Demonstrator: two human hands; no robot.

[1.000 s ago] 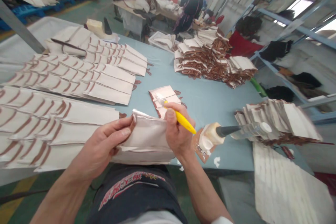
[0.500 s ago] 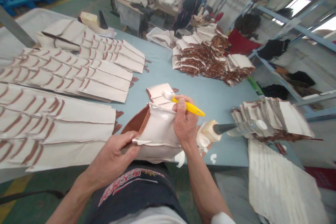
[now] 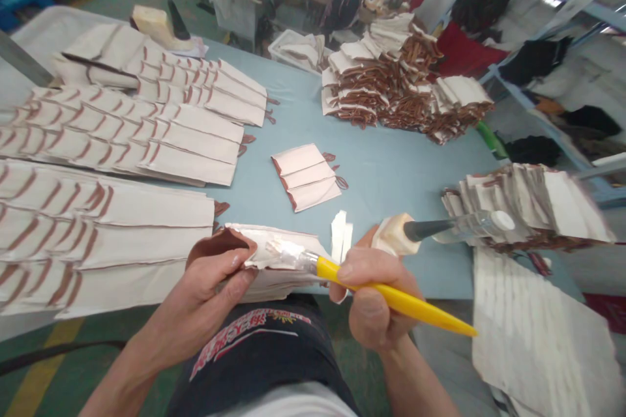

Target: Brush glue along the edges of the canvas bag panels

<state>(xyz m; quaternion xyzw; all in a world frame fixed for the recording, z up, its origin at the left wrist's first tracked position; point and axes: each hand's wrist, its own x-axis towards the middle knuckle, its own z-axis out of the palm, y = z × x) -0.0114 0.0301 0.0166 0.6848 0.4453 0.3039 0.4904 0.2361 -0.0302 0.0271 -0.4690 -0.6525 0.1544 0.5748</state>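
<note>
My left hand (image 3: 200, 303) pinches the left edge of a white fabric piece (image 3: 293, 232) with a brown lining, held open like a pouch at the table's front edge. In my right hand (image 3: 379, 293) is a brush (image 3: 401, 303) with a yellow handle. Its bristles, coated in white paste, lie against the upper face of the held piece, close to my left fingertips. More white layers sit beneath that piece. Beyond it, three overlapping white pieces (image 3: 308, 176) with brown edges and loops lie on the blue table.
Overlapping rows of white pieces (image 3: 147, 228) cover the table's left side. Brown-and-white stacks (image 3: 381, 78) stand at the back, another stack (image 3: 528, 208) at right. A glue-smeared container (image 3: 395, 234) with a dark nozzle is beside my right hand. White strips (image 3: 341, 234) lie near it.
The brush has swung down and left, its bristles now on the held piece near my left hand. The held piece has tipped flatter and lower, uncovering the three pieces behind it.
</note>
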